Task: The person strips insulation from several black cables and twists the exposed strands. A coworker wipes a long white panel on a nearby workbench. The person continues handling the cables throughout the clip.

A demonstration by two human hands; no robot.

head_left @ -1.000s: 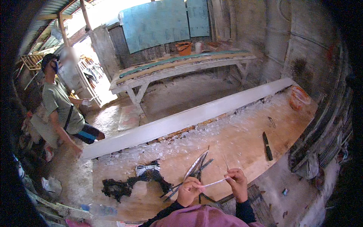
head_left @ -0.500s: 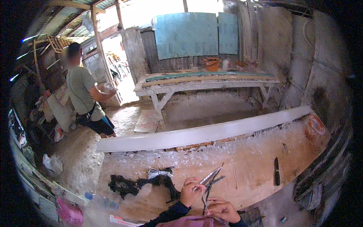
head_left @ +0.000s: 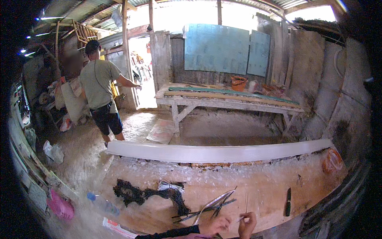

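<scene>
My left hand [head_left: 215, 226] is low over the near edge of the wooden bench, fingers curled together and a little blurred; I cannot make out what they hold. Just to its right, my right hand [head_left: 247, 224] pinches a small, thin, pale piece that points toward the left hand. A shiny silver strip [head_left: 211, 204] and several dark narrow strips [head_left: 227, 202] lie crossed on the bench, just beyond the left hand. Past my right hand lies a thin wire-like strand [head_left: 246, 202]. A black-handled knife [head_left: 287, 203] rests farther right.
Bundles of black cord [head_left: 129, 194] and a white bundle [head_left: 169, 186] lie left on the bench [head_left: 254, 183]. A long white moulding [head_left: 223, 153] runs along its far edge. Behind stand a worktable [head_left: 187, 104] with an orange bucket [head_left: 238, 83] and, at left, a person [head_left: 99, 87].
The silver and dark strips have left my hands and lie on the bench. Both hands are lower in the picture. The person at left has turned away and stretches an arm toward the doorway.
</scene>
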